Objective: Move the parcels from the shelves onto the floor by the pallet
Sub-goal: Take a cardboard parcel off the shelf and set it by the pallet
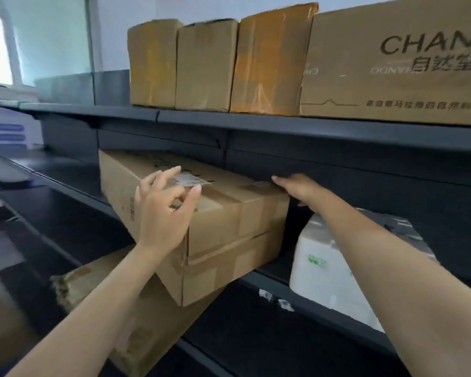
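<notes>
Parcel in question is the upper long carton, lying flat on the middle shelf between my two hands. It sits on a second carton of like shape. Both are turned askew to the shelf edge, with the near corner jutting past the front lip toward me. As far as I can tell, the long axis runs from that corner back and to the left, into the shelf.

My left hand lies against the near-left side, fingers spread and loosely bent over the top edge beside a white label, not clamped. My right hand rests palm down on the far right top corner, fingers mostly straight.

Under my right forearm stands a white foam box. Below my left forearm a crumpled carton lies on a lower shelf. Above both hands, the top shelf carries a row of brown cartons and a printed CHANDO carton.
</notes>
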{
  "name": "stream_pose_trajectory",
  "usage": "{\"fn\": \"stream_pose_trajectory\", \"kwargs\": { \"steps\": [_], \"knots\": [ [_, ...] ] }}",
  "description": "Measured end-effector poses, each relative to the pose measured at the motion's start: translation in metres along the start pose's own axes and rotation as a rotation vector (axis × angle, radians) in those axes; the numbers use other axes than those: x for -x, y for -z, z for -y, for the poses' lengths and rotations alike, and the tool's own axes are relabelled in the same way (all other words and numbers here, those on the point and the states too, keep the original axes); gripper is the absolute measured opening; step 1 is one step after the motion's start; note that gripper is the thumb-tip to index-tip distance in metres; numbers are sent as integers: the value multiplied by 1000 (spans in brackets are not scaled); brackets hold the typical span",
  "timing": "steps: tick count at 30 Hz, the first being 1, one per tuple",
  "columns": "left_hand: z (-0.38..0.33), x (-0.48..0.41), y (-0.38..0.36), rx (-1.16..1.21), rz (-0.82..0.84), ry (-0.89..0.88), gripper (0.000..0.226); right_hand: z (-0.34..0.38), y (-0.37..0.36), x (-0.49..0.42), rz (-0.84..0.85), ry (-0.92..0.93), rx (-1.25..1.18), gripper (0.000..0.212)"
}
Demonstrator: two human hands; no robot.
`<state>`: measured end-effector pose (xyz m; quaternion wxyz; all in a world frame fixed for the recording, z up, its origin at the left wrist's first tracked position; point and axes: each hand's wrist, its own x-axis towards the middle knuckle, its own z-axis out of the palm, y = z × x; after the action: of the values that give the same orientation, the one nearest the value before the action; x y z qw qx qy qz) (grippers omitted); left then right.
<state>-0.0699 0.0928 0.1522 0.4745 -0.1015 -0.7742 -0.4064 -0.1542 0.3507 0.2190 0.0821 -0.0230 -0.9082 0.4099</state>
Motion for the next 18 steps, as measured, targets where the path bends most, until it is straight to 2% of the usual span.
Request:
{"fn": "stream_pose_trajectory", "kwargs": {
  "steps": [2, 3, 5, 6, 7, 10, 11, 14, 18],
  "knots": [
    [7, 8, 23, -19, -20, 177, 25, 6, -20, 1, 37, 2, -183, 70],
    [11, 11, 33, 7, 20, 313, 26, 9, -28, 3, 40, 5, -260, 65],
    [14, 18, 52, 292, 155, 698, 72, 13, -43, 9, 9, -21, -382, 59],
    [13, 24, 60, 485, 191, 878, 86, 13, -49, 14, 11, -43, -445, 57],
    [12, 30, 69, 616, 223, 981, 84, 15, -52, 24, 43, -66, -500, 53],
    [1, 54, 93, 693, 190, 1037, 24, 14, -60, 56, 228, -139, -601, 51],
    [-2, 64, 100, 697, 182, 1040, 15, 14, -61, 69, 297, -166, -597, 51],
    [-4, 97, 124, 735, 153, 1039, 22, 12, -66, 103, 474, -173, -554, 50],
    [-5, 138, 165, 731, 102, 1020, 51, 12, -87, 139, 530, -60, -565, 39]
  ]
}}
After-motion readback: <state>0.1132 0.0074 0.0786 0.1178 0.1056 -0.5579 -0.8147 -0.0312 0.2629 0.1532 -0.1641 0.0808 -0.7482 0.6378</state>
